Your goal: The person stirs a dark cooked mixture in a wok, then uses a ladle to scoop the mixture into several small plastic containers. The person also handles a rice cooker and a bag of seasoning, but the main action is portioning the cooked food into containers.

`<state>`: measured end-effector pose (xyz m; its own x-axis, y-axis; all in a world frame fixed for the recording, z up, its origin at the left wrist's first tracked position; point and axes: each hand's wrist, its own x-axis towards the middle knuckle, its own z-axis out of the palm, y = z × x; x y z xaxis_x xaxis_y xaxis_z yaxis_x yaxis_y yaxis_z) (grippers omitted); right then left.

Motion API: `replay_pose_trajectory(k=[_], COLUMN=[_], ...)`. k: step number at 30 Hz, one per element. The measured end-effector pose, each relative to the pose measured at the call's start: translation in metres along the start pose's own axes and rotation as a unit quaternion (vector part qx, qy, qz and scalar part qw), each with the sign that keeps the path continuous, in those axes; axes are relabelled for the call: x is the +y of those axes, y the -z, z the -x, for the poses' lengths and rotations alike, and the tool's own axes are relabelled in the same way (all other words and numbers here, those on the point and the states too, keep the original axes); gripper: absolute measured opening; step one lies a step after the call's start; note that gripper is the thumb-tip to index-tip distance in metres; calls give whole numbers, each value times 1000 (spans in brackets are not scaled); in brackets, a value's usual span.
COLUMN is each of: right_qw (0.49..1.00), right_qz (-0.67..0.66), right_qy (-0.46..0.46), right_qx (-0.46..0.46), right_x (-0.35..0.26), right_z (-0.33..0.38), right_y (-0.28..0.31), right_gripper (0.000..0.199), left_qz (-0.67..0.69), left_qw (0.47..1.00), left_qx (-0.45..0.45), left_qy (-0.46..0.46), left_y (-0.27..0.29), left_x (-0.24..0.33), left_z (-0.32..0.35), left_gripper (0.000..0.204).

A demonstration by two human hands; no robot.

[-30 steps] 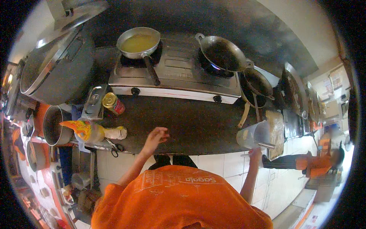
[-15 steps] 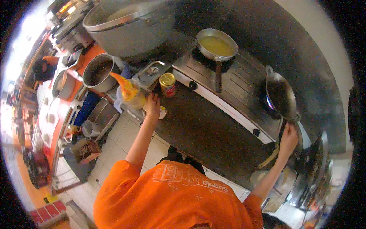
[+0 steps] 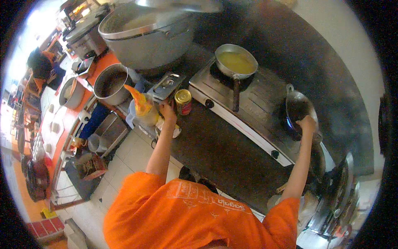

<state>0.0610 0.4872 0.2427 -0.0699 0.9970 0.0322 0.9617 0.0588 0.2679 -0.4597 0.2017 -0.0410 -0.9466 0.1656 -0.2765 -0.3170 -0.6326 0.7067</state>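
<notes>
The right hand (image 3: 306, 123) is over the near side of the wok (image 3: 297, 103), its fingers drawn narrowly together and pointing down into the bowl; whether they pinch anything cannot be told. The wok is deep and round, dark inside, with a dull grey metal rim and a small loop handle on the rim away from the hand. It sits on the right burner of a two-burner stove (image 3: 259, 99), and a blue flame (image 3: 289, 122) glows beneath its left side.

The left hand (image 3: 167, 112) is near the left end of the dark surface (image 3: 224, 153), at the near end of a flat, shiny metal container (image 3: 168, 86). Its fingers are partly hidden, so whether they grip the container cannot be told. The container is rectangular, with a recess in its top. Just right of this hand stands a can (image 3: 183, 99) with a gold-coloured top and a mostly red label, close to the stove's front left corner. Just left of the hand, by the surface's left end, a yellow and orange bag (image 3: 141, 103) with a pointed tip stands in a clear plastic jug (image 3: 147, 119).

On the left burner, a silver-grey pan (image 3: 236, 62) holds yellowish liquid, its dark handle pointing toward the surface's near edge. A large grey pot (image 3: 149, 45) stands beyond the container.
</notes>
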Motion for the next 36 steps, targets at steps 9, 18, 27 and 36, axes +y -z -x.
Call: replay_pose_trajectory(k=[9, 18, 27, 36], right_qw=[999, 980, 866, 887], right_qz=[-38, -70, -477, -441], right_qy=[-12, -43, 70, -37], right_qx=[4, 184, 135, -130], right_x=[17, 2, 1, 14], right_z=[-30, 33, 226, 336], right_y=[-35, 17, 20, -176], right_gripper=[37, 15, 24, 26], left_qz=[-183, -177, -176, -485], left_qw=[968, 953, 952, 797], left_qx=[-146, -201, -198, -307], left_qy=[-87, -140, -152, -189], left_y=[-27, -57, -89, -45], left_x=[27, 71, 128, 200], left_z=[4, 23, 86, 168], left_gripper=[19, 27, 37, 27])
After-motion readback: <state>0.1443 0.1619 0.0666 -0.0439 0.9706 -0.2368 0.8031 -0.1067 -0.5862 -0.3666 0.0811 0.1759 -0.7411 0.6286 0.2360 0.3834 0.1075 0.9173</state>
